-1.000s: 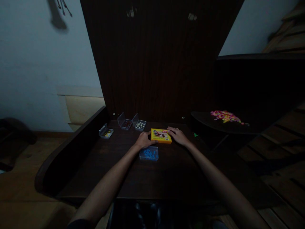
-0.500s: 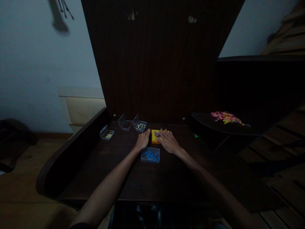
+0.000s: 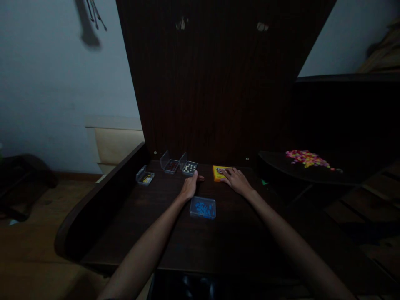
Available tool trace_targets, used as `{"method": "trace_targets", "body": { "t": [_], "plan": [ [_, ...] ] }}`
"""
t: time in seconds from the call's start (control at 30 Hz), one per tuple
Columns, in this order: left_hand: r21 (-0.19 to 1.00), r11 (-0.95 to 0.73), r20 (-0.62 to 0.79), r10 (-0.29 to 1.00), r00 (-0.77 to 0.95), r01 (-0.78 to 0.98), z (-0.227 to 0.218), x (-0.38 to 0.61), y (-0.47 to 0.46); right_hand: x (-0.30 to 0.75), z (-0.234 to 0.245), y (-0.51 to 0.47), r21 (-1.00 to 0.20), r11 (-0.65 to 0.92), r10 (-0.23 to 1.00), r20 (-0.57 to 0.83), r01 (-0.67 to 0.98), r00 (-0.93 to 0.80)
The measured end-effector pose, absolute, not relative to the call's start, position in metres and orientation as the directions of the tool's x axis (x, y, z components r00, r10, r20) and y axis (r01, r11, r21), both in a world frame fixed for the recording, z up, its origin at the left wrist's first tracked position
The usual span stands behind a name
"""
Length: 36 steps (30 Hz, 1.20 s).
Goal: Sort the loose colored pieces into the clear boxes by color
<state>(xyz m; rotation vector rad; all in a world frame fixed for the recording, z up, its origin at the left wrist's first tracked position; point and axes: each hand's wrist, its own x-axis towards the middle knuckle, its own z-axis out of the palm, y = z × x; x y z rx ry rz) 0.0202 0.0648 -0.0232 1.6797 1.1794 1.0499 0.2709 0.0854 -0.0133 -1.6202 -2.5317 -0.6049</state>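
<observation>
My right hand (image 3: 236,180) lies over a small yellow box (image 3: 218,173) with dark lettering, its fingers on the top and the thumb at the near edge. To the left, my left hand (image 3: 190,185) is apart from the box, thumb raised and fingers extended, holding nothing. Just in front of my left hand is a clear plastic case (image 3: 203,207) with several blue pieces inside. Beyond it stands an open clear case (image 3: 189,167) of pale pieces, close to the left thumb. Beside that is another open case (image 3: 170,165) with dark reddish pieces.
A third open case (image 3: 145,178) with yellow pieces sits near the raised left side panel (image 3: 103,204). On a curved shelf (image 3: 275,160) at the right lies a pile of pink, red and yellow pieces (image 3: 308,158). A green scrap (image 3: 264,182) lies below it. A tall dark panel (image 3: 212,91) rises behind.
The yellow box has slid to the right and slightly back under my right hand. My left hand has come away from its left edge, and its fingers now show.
</observation>
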Motion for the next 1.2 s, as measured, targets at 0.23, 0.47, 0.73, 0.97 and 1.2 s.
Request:
{"method": "trace_targets", "body": {
  "t": [0.23, 0.47, 0.73, 0.97, 1.2],
  "plan": [
    [0.933, -0.217, 0.155, 0.962, 0.223, 0.287, -0.020, 0.020, 0.063, 0.279, -0.020, 0.097, 0.305, 0.296, 0.869, 0.306, 0.905, -0.388],
    [0.924, -0.221, 0.151, 0.961, 0.232, 0.313, -0.016, 0.020, 0.060, 0.290, -0.022, 0.102, 0.280, 0.269, 0.876, 0.325, 0.921, -0.355],
    [0.925, -0.226, 0.165, 0.963, 0.213, 0.304, -0.014, 0.020, 0.059, 0.295, -0.024, 0.105, 0.248, 0.258, 0.883, 0.332, 0.934, -0.332],
    [0.949, -0.235, 0.199, 0.963, 0.180, 0.209, -0.018, 0.017, 0.060, 0.290, -0.016, 0.095, 0.107, 0.280, 0.878, 0.373, 0.954, -0.299],
    [0.776, -0.483, 0.316, 0.854, 0.412, 0.406, 0.002, 0.005, 0.022, 0.237, -0.019, 0.011, -0.214, 0.631, 0.753, 0.397, 0.745, -0.525]
  ]
}}
